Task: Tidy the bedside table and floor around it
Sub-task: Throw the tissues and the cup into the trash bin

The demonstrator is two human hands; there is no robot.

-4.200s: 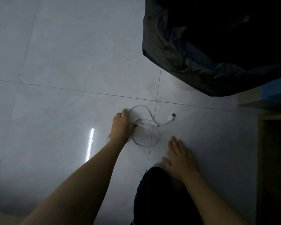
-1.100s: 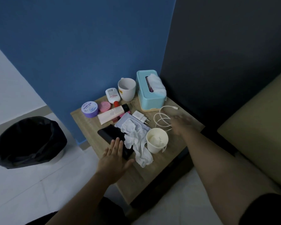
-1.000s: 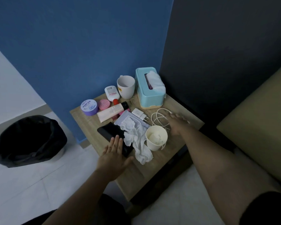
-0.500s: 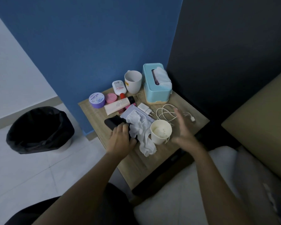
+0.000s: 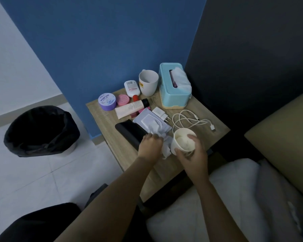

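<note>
**Desk:** Item one, the hands. What do you have?

**Operator:** My right hand is wrapped round a paper cup, thumb and fingers on opposite sides of the rim, cup upright with something pale inside. I judge that grip keeps the contents from spilling. My left hand is closed over crumpled white tissue, bunching it against the cup at its 3 o'clock. My guess is both are rubbish, gathered for one trip.

**Desk:** Item two, around them?

**Operator:** All on the bedside table. From the cup: a black case at 10 o'clock, partly under my left hand; a wipes pack at 11; a white plug beyond it; a white cable, loosely looped, at 12 to 1.

**Desk:** Item three, back row?

**Operator:** A teal tissue box at 12, a white mug beside it, then a small bottle, a tube lying flat, a pink pot and a purple jar toward 10.

**Desk:** Item four, disposal?

**Operator:** A black-lined bin on the floor at 9 o'clock, well apart from the table.
</note>
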